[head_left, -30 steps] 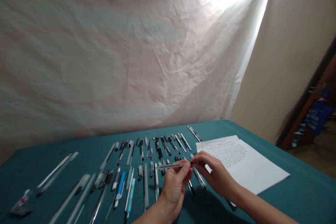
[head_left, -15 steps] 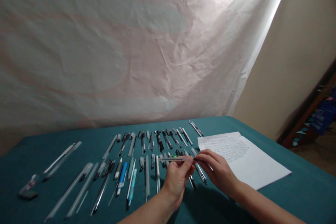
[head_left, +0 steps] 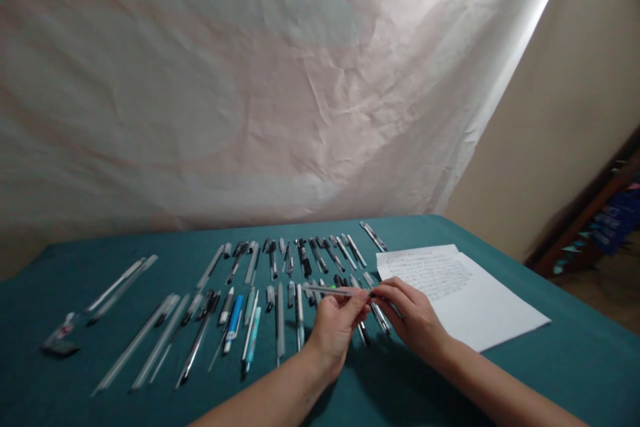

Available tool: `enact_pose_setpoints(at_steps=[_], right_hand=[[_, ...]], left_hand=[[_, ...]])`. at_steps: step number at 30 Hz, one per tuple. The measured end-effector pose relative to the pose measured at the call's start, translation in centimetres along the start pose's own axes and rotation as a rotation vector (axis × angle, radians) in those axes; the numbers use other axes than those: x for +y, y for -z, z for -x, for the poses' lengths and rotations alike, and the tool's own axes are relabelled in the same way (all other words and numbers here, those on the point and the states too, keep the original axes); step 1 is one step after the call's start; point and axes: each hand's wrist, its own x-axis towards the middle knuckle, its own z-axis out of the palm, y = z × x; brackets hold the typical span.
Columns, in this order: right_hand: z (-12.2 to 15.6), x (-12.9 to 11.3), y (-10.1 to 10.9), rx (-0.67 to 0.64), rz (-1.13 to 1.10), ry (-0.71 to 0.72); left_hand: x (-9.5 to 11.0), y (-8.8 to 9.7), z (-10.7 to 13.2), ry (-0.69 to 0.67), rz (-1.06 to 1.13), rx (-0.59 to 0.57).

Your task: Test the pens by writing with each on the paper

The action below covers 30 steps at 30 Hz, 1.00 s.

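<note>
My left hand (head_left: pixel 334 332) is closed round a slim pen (head_left: pixel 327 289) with a clear barrel, held nearly level above the table. Its clear end points left, past my thumb. My right hand (head_left: pixel 414 312) pinches the pen's dark right end, where the fingertips of both hands almost meet. What exactly sits between my right fingertips is too small and partly covered to tell. Beneath the hands lie several pens and pen parts, among them dark-tipped pens (head_left: pixel 381 317) partly hidden by my right hand.
Two rows of pens, caps and clear barrels cover the green table (head_left: pixel 405 387), including a blue pen (head_left: pixel 233 323) and a turquoise pen (head_left: pixel 253 340). Handwritten paper (head_left: pixel 480 307) lies at right. An eraser-like block (head_left: pixel 61 345) is at far left. A pale sheet (head_left: pixel 280 93) hangs behind.
The view has shifted slightly, so the table things appear a little higher. Both hands keep their hold on the pen, with little visible movement.
</note>
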Motion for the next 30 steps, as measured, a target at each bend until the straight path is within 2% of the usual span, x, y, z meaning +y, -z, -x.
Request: enact_pose_setpoints(at_steps=[9, 13, 16, 20, 22, 26, 30], right_hand=[[-0.4, -0.3, 0.5, -0.033, 0.227, 0.085], [-0.4, -0.5, 0.5, -0.025, 0.267, 0.071], [-0.2, -0.8, 0.3, -0.033, 0.172, -0.065], [-0.5, -1.3, 0.3, -0.152, -0.224, -0.376], [-0.9, -1.4, 0.8, -0.187, -0.38, -0.447], [-1.5, -1.5, 1.9, -0.148, -0.334, -0.358], [-1.6, -1.5, 1.9, -0.129, -0.255, -0.235]], left_hand=[[0.3, -0.2, 0.0, -0.019, -0.052, -0.041], [0.4, -0.5, 0.3, -0.011, -0.08, -0.07], [0.4, -0.5, 0.4, -0.032, -0.115, -0.095], [0.6, -0.3, 0.2, -0.049, -0.148, -0.105], [0.7, -0.3, 0.1, -0.043, -0.128, -0.088], [1.0, -0.2, -0.2, -0.044, -0.096, -0.06], [0.9, -0.2, -0.2, -0.027, -0.125, -0.066]])
